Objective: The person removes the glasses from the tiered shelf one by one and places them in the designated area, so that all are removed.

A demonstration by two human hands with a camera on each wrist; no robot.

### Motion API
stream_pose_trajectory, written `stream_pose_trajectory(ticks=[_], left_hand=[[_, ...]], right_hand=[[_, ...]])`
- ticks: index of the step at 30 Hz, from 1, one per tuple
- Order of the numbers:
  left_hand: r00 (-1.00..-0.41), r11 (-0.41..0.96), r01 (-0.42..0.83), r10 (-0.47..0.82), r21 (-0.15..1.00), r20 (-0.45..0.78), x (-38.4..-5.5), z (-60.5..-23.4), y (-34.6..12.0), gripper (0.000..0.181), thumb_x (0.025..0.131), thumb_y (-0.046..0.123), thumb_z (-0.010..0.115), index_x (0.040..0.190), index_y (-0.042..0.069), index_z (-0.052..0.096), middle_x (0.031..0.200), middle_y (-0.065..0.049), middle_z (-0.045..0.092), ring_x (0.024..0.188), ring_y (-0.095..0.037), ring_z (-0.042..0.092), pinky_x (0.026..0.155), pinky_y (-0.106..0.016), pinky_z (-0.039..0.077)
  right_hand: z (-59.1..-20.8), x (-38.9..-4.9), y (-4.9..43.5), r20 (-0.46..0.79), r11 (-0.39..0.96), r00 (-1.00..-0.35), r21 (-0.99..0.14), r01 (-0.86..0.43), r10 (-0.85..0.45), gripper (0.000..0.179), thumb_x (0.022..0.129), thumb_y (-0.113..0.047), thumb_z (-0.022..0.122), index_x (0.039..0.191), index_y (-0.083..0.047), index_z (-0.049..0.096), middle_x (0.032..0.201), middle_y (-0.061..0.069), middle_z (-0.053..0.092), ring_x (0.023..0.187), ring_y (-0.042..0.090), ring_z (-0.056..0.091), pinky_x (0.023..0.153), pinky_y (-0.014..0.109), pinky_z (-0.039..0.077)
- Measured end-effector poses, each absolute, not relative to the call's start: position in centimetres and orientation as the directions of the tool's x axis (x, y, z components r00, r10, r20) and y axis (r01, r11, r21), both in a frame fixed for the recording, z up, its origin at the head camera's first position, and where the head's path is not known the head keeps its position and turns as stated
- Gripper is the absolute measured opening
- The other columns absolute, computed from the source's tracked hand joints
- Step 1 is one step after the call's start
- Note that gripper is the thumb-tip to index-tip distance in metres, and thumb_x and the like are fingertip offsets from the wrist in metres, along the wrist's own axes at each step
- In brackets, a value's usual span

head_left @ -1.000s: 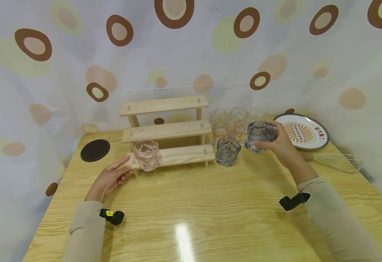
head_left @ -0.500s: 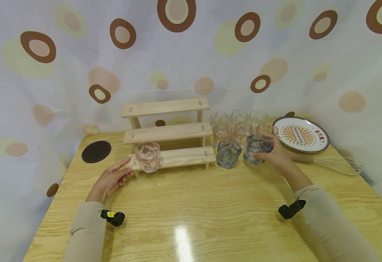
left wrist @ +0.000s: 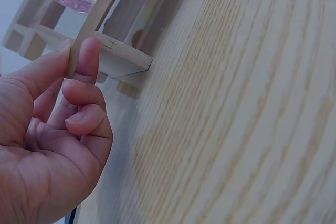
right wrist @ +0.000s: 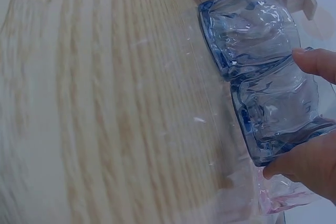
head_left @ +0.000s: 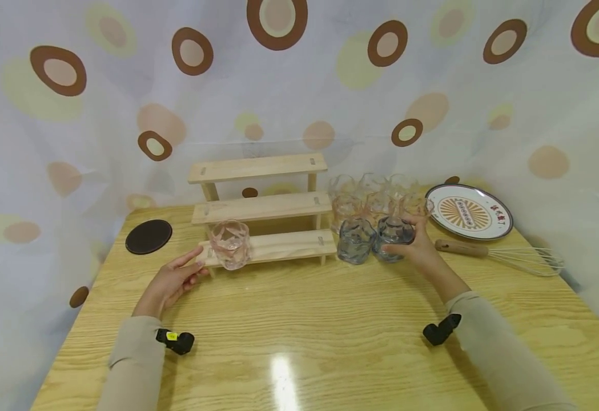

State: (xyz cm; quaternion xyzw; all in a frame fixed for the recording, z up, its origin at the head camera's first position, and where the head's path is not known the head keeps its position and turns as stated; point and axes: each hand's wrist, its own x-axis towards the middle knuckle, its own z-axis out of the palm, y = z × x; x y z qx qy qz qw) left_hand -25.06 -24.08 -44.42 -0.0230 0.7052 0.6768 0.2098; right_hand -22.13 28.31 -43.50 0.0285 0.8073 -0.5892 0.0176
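Note:
My left hand [head_left: 173,282] pinches the left end of the lowest board of a three-tier wooden rack [head_left: 289,246]; in the left wrist view thumb and forefinger lie on either side of the board's end [left wrist: 80,59]. On that board, near the hand, stands a pink-tinted glass [head_left: 230,244]. With my right hand [head_left: 422,251] I grip a blue-grey glass [right wrist: 281,103] between thumb and fingers. It stands on the table right beside another blue-grey glass [right wrist: 252,32], the two seeming to touch. Both are to the right of the rack.
Behind the blue-grey glasses are several pink-tinted glasses [head_left: 345,208] and clear glasses [head_left: 342,184]. A patterned plate [head_left: 471,212] leans at the back right, with a wooden-handled whisk [head_left: 463,248] in front. A dark round coaster [head_left: 148,237] lies on the table [head_left: 278,319] at left.
My right hand has lowered the blue-grey glass to the table and moved it left against the other one. My left hand has kept its place on the rack.

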Motion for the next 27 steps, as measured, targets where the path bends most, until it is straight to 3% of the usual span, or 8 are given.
stream_pose_trajectory(ticks=[6,27], left_hand=[[-0.911,0.083,-0.327,0.238,0.941,-0.337,-25.2,-44.5,-23.9,0.059,0.098,0.017,0.055,0.151,0.018,0.028,0.08,0.008,0.07,0.057,-0.003,0.043,0.051,-0.016,0.036],[-0.912,0.091,-0.324,0.235,0.942,-0.337,-25.1,-44.6,-23.9,0.058,0.098,0.02,0.055,0.15,0.021,0.029,0.084,0.006,0.07,0.059,-0.003,0.043,0.052,-0.017,0.036]], right_hand=[[-43.9,-22.4,28.3,-0.077,0.301,-0.996,-0.95,0.088,0.048,0.097,0.084,-0.013,0.074,0.148,-0.009,0.001,0.153,0.017,-0.019,0.14,0.042,-0.007,0.104,0.061,0.023],[-44.8,-22.9,28.5,-0.104,0.304,-0.993,-0.945,0.118,0.064,0.1,0.085,-0.022,0.074,0.148,-0.014,-0.003,0.153,0.017,-0.02,0.14,0.039,-0.012,0.107,0.062,0.013]])
